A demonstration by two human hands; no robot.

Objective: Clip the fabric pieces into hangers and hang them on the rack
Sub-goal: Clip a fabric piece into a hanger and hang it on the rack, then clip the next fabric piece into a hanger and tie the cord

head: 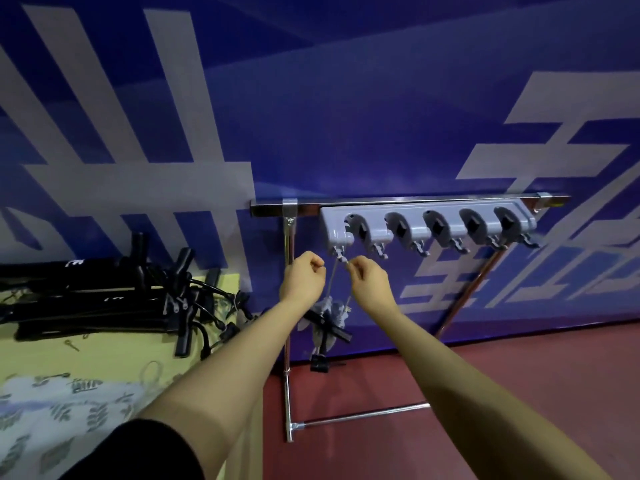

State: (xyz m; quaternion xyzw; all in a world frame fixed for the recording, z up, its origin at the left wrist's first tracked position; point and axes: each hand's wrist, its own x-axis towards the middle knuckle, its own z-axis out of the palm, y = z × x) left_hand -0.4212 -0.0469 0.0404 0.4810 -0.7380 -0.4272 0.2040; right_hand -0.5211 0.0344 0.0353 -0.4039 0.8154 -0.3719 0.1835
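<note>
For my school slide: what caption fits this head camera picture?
Two hands hook a black clip hanger with patterned fabric onto the grey wall rack.

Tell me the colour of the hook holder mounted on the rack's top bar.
Pale grey hook holder with dark slots, seen in the head view.

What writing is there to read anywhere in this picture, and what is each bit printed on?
Blue banner: huge white strokes of characters, cut off by the frame; no whole character can be read.
Black hangers on the table: small white marks, too blurred to read.
Patterned fabric: leaf-like print, no words that can be made out.
Grey holder on the rack: no text visible.
</note>
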